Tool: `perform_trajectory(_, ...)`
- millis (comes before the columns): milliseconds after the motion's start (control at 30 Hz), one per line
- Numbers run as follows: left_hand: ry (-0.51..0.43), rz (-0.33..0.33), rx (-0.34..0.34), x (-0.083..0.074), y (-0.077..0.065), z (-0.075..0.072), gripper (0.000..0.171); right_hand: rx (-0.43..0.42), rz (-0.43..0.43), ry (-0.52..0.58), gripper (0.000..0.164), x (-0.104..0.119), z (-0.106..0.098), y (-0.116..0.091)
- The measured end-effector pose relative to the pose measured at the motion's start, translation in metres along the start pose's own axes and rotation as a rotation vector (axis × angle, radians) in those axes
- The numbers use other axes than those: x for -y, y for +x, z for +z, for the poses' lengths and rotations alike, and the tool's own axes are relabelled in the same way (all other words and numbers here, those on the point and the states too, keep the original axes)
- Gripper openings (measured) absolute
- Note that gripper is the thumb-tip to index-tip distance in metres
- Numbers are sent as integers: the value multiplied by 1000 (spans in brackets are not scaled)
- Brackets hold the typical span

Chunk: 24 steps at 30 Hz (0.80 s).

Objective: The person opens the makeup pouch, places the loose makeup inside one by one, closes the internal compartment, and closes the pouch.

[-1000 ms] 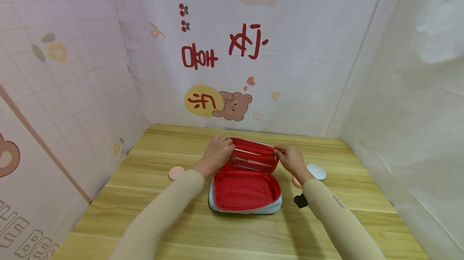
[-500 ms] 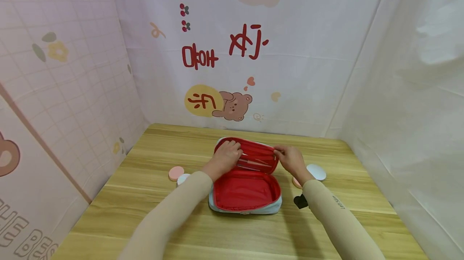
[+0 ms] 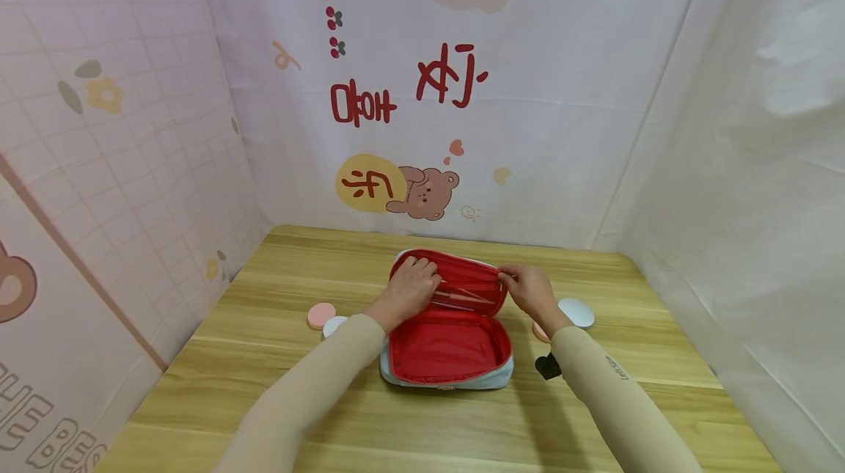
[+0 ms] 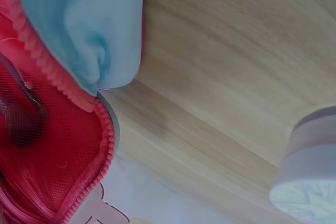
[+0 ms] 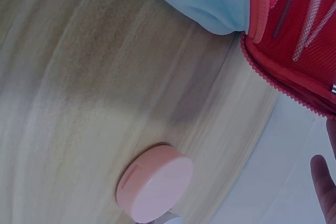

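A light blue cosmetic bag with a red lining lies unzipped, its lid raised at the back. Slim brush-like sticks show behind the lid's mesh pocket. My right hand pinches the lid's upper right corner, beside a small metal zipper pull. Over the left half of the lid, my left hand has its fingers bent at the pocket's upper edge. I cannot tell what those fingers hold. The bag's main compartment shows its bare red lining.
Left of the bag, a pink round case lies beside a white round one, partly behind my left sleeve. To the right are a white round case and a pink round case. Fabric walls border the wooden table.
My left hand has moved right from the lid's left edge across the pocket, uncovering the lid's left corner and the white case. My right hand stays at its corner.
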<state>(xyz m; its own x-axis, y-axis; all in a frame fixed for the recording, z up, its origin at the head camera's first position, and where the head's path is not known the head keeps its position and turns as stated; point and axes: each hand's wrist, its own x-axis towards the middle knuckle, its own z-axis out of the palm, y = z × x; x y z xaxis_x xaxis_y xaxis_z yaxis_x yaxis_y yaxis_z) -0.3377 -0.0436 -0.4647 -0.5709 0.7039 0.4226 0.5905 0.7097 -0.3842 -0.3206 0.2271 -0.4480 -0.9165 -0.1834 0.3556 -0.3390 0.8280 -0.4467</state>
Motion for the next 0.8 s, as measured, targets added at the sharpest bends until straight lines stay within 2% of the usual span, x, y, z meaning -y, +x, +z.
perform_trajectory(200, 4, -22, -12, 5, -5, 0, 12, 14, 17, 15, 25, 0, -1, 0)
perform_trajectory(467, 39, -8, -66, 9, -9, 1, 7, 24, 21, 13, 26, 0, -1, 1)
perform_trajectory(667, -9, 2, -51, 10, -9, 2, 5, 24, 21, 19, 27, 1, -1, 1)
perform_trajectory(800, -29, -1, -11, 10, -9, 2, 7, 24, 20, 12, 27, 0, -1, 1)
